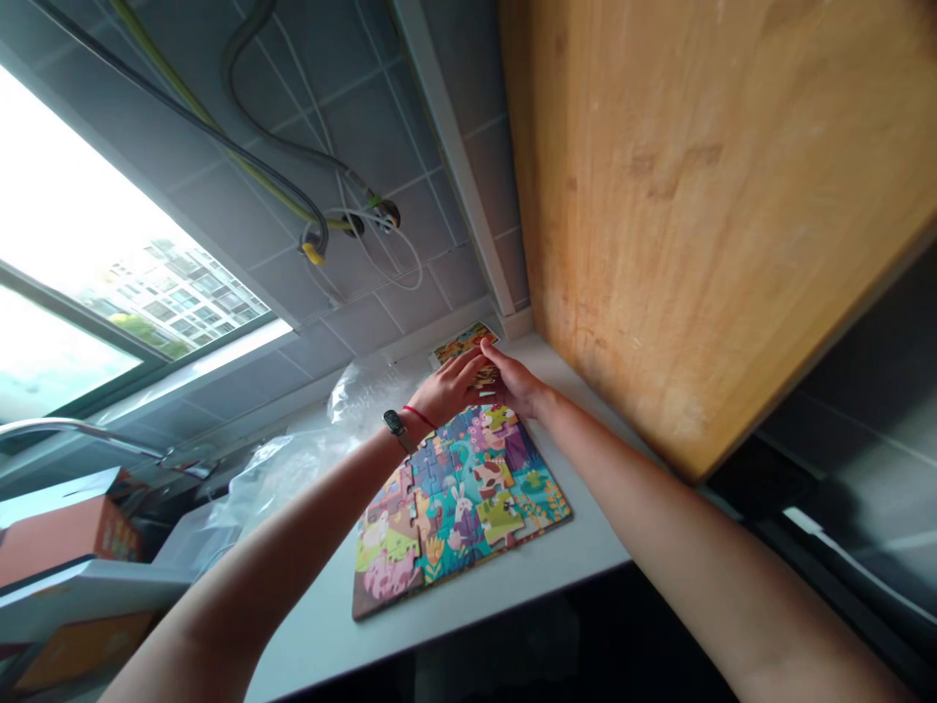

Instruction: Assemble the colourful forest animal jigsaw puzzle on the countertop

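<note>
Resting at the far end of a jigsaw puzzle (458, 503), the left hand (448, 386) and right hand (512, 381) keep their fingers (484, 359) flat and nearly meeting; any grip I cannot tell. The puzzle lies on the counter (475, 605), near a printed card (463, 342).

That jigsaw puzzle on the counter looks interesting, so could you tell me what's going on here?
A person is working with both bare hands at the top edge of a colourful jigsaw puzzle, which looks largely assembled on a white counter. The left hand, with a dark fitness band and red string on its wrist, and the right hand sit close together. Just beyond them lies a small picture card, partly covered by the hands. Crumpled clear plastic lies beside the puzzle.
</note>
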The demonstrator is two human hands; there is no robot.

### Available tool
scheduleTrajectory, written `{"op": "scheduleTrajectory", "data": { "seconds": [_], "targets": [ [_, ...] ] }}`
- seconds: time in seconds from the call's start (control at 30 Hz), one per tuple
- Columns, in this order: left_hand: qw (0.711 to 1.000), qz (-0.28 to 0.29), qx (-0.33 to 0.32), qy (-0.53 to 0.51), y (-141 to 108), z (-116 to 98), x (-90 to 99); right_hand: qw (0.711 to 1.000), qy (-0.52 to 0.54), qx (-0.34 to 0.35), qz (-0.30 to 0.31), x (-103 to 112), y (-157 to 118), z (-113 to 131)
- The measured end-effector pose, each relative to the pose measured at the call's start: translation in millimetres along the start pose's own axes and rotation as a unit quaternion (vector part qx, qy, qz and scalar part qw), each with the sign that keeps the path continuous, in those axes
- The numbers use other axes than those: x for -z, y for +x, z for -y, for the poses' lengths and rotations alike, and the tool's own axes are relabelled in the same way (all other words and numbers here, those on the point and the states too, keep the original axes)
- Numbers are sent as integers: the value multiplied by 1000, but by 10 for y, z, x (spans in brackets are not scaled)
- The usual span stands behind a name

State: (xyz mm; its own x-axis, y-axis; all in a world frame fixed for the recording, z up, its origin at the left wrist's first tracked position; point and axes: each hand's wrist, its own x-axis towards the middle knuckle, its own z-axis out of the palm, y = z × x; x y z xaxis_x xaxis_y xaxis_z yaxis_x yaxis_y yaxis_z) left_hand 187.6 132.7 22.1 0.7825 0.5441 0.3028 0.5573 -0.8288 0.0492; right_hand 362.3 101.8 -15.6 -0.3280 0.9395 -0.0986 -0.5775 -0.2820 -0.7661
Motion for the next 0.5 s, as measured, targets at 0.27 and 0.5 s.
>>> {"op": "scheduleTrajectory", "data": {
  "seconds": [0.27,0.5],
  "targets": [
    [985,-69,37,-153,-270,-133,16,999,29,15,18,-66,-22,-70],
    [859,-194,192,-433,-697,-243,32,999,6,5,31,-265,-160,-148]
  ]
}}
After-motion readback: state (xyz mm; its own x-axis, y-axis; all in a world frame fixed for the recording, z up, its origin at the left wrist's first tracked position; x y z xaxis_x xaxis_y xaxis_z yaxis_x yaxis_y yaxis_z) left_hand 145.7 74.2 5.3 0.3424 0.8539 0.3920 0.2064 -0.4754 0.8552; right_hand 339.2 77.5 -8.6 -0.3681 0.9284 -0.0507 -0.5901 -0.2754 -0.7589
